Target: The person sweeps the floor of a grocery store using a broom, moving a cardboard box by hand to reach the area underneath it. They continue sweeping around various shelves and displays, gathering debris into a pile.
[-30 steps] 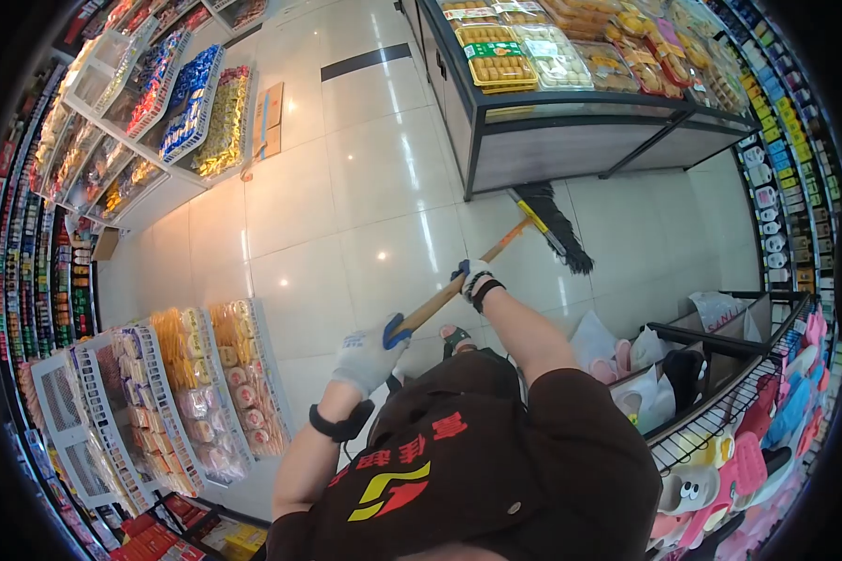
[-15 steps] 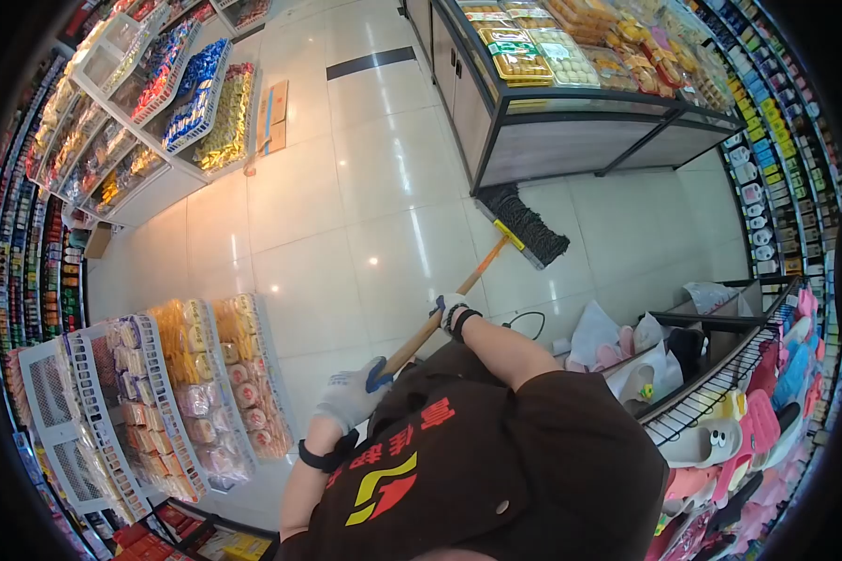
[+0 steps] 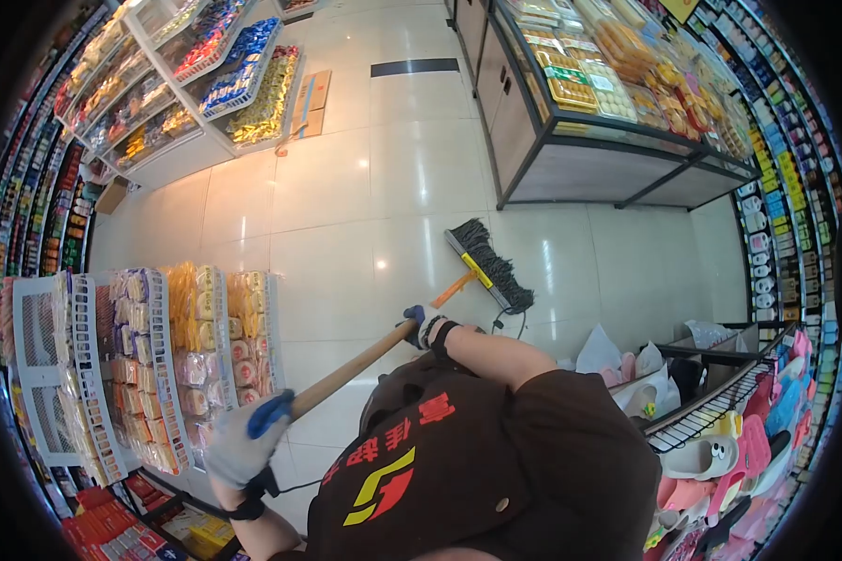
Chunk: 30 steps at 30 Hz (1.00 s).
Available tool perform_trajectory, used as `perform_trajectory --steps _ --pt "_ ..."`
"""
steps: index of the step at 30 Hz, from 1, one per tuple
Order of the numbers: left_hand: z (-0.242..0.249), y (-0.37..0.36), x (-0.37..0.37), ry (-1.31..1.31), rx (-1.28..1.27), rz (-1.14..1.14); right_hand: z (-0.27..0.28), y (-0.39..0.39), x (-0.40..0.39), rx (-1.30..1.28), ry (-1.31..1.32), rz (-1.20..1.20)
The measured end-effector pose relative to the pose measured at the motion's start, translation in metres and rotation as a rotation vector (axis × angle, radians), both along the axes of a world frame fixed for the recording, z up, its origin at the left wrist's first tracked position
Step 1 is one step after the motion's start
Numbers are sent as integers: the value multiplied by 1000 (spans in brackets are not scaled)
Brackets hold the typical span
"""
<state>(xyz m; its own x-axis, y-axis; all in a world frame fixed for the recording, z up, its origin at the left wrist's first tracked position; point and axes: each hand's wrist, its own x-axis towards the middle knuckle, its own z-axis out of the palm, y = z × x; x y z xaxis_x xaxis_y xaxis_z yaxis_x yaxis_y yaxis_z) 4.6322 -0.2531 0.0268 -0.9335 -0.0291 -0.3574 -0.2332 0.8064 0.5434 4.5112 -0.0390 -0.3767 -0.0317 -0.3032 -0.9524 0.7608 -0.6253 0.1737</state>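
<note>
White-and-blue-gloved left hand (image 3: pixel 248 438) clamped round near part of one pale wooden mop handle (image 3: pixel 354 368); similarly gloved right hand (image 3: pixel 423 329) clamped farther along it. One dark stringy mop head (image 3: pixel 496 266) on glossy pale tile floor (image 3: pixel 327 262). Beyond: one black-framed grey display case (image 3: pixel 575 173), one black floor strip (image 3: pixel 414 67).

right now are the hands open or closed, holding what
Left hand: closed, holding the long brown wooden mop handle near its upper end.
Right hand: closed, holding the same handle lower down.

Dark-stringed mop (image 3: pixel 500 268), wooden handle (image 3: pixel 351 370) slanted, yellow-banded head (image 3: pixel 483 257) on pale floor tiles (image 3: pixel 327 266)
</note>
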Motion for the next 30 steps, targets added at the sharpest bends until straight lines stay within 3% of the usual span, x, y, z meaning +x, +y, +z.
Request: perform_trajectory --steps 3,4,7,14,22,24,30 --pt "19 -42 20 -3 113 170 39 -34 4 -115 54 46" --pt "25 -54 31 -83 250 340 42 -44 3 -175 33 66" --pt "16 -84 55 -6 338 509 69 -64 -8 -128 70 134" --pt "-1 -86 37 131 376 676 93 -79 -87 -171 311 263" --pt "-24 20 -124 165 442 748 96 -35 -299 -80 475 224" --pt "-37 57 -183 235 472 749 70 -25 -361 -36 533 195" --pt "-91 120 -327 -64 756 625 74 15 -471 116 695 117"
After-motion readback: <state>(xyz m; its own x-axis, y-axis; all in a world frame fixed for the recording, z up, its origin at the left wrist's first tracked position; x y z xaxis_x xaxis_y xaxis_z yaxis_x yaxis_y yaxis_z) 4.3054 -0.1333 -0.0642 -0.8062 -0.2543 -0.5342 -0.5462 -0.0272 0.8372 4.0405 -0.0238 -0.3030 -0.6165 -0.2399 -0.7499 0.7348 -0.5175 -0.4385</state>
